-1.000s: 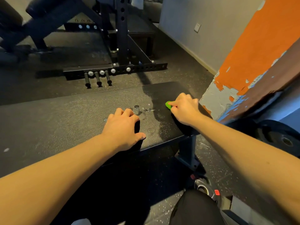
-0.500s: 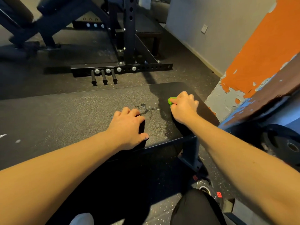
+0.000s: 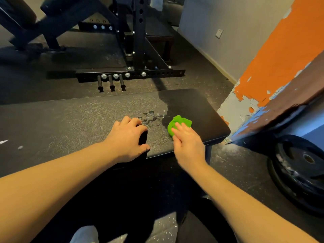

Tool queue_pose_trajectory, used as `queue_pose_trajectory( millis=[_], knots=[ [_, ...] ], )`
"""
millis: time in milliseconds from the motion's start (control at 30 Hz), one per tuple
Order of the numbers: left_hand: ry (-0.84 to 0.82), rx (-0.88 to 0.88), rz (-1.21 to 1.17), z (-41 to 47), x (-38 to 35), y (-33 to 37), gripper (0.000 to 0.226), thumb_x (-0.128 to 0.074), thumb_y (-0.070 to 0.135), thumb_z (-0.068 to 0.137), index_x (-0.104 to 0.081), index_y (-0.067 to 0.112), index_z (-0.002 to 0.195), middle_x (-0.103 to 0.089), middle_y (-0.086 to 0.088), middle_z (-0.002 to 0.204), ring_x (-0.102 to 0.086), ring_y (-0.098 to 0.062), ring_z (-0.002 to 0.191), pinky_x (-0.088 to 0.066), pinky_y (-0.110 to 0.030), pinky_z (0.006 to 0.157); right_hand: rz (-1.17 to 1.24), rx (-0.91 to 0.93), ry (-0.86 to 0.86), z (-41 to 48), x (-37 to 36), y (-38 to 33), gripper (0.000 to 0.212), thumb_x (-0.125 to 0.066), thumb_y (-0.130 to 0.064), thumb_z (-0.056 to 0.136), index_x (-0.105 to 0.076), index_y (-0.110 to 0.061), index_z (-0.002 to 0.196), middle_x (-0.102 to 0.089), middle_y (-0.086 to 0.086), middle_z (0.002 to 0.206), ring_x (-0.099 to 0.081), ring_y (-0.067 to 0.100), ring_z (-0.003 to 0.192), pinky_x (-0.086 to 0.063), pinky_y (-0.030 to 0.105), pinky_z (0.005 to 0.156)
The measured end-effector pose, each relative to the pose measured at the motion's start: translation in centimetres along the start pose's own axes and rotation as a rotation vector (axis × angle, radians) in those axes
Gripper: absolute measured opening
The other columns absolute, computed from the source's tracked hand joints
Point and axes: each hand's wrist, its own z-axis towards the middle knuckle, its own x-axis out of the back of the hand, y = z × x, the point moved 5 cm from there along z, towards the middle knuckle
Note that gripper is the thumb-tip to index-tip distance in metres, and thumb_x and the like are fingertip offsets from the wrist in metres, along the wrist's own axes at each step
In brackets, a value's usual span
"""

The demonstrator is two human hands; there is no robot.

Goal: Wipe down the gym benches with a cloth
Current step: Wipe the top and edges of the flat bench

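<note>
A flat black gym bench (image 3: pixel 70 123) runs across the view from the left to just right of centre. A crumpled green cloth (image 3: pixel 182 121) lies on the pad near its right end. My right hand (image 3: pixel 187 144) reaches over the front edge, its straight fingertips pressing on the cloth's near left side. My left hand (image 3: pixel 128 139) rests on the pad to the left of the cloth, fingers arched and thumb at the front edge. Wet droplets and smears (image 3: pixel 150 118) sit between the two hands, and the pad to their right looks darker.
A black power rack (image 3: pixel 136 41) with storage pegs stands on the floor behind the bench, an incline bench (image 3: pixel 57 7) at far left. An orange peeling pillar (image 3: pixel 280 58) rises close to the bench's right end. A weight plate (image 3: pixel 301 171) leans at lower right.
My right hand has uncurled and drawn back toward the front edge, so most of the green cloth now shows. The left hand has stayed in place.
</note>
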Motion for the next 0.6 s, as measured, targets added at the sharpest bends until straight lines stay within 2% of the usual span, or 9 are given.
queue_pose_trajectory(
  millis=[100,200,300,367,433,500,600],
  knots=[
    [0.001,0.014,-0.011,0.0,0.1,0.1,0.071,-0.055,0.068,0.09,-0.042,0.033,0.15,-0.034,0.003,0.155,-0.029,-0.024,0.14,-0.029,-0.046,0.112,0.005,0.171,0.007,-2.4,-0.4,-2.4,0.037,-0.053,-0.023,0.098,-0.069,-0.019,0.131,-0.059,-0.002,0.144,-0.047,0.015,0.141,-0.029,0.035,0.122],
    [0.009,0.004,-0.049,-0.1,0.1,-0.1,0.071,-0.057,0.068,0.089,-0.043,0.034,0.15,-0.035,0.004,0.156,-0.029,-0.024,0.14,-0.03,-0.047,0.111,-0.022,0.293,0.002,-2.9,0.6,-0.5,0.038,-0.05,-0.026,0.099,-0.07,-0.018,0.13,-0.06,-0.002,0.143,-0.05,0.016,0.139,-0.035,0.039,0.12],
    [-0.001,-0.016,-0.06,-0.3,0.0,-0.5,0.071,-0.056,0.068,0.09,-0.042,0.034,0.15,-0.035,0.005,0.156,-0.028,-0.023,0.14,-0.029,-0.048,0.111,-0.043,0.166,0.082,-2.8,2.5,3.2,0.035,-0.054,-0.018,0.1,-0.068,-0.015,0.132,-0.059,0.0,0.144,-0.05,0.018,0.139,-0.036,0.047,0.12],
    [-0.001,-0.028,-0.063,-0.4,0.1,-0.7,0.069,-0.058,0.067,0.09,-0.044,0.034,0.149,-0.036,0.005,0.156,-0.028,-0.022,0.14,-0.029,-0.047,0.111,-0.021,0.008,0.111,-3.1,2.9,4.2,0.036,-0.056,-0.013,0.101,-0.065,-0.013,0.135,-0.055,0.001,0.147,-0.046,0.019,0.143,-0.027,0.043,0.124],
    [0.005,-0.027,-0.07,-0.5,0.2,-1.1,0.068,-0.059,0.065,0.089,-0.046,0.033,0.148,-0.036,0.005,0.156,-0.028,-0.022,0.141,-0.029,-0.047,0.112,-0.019,-0.06,0.16,-3.4,1.9,2.6,0.036,-0.053,-0.014,0.099,-0.067,-0.011,0.132,-0.057,0.004,0.145,-0.047,0.025,0.142,-0.025,0.04,0.123],
    [0.008,-0.015,-0.076,-0.6,0.2,-1.4,0.069,-0.06,0.065,0.089,-0.046,0.034,0.148,-0.036,0.004,0.156,-0.028,-0.023,0.141,-0.028,-0.048,0.112,-0.034,-0.012,0.181,-3.9,0.4,-0.5,0.036,-0.055,-0.013,0.094,-0.071,-0.011,0.126,-0.062,0.006,0.139,-0.053,0.027,0.137,-0.033,0.043,0.12],
    [0.008,0.005,-0.067,-0.4,0.1,-1.4,0.069,-0.062,0.065,0.088,-0.048,0.034,0.147,-0.037,0.004,0.155,-0.03,-0.024,0.139,-0.03,-0.047,0.111,-0.029,0.188,0.124,-4.9,-1.2,-4.4,0.035,-0.055,-0.014,0.092,-0.074,-0.013,0.122,-0.066,0.003,0.135,-0.057,0.023,0.133,-0.038,0.042,0.118]
  ],
)
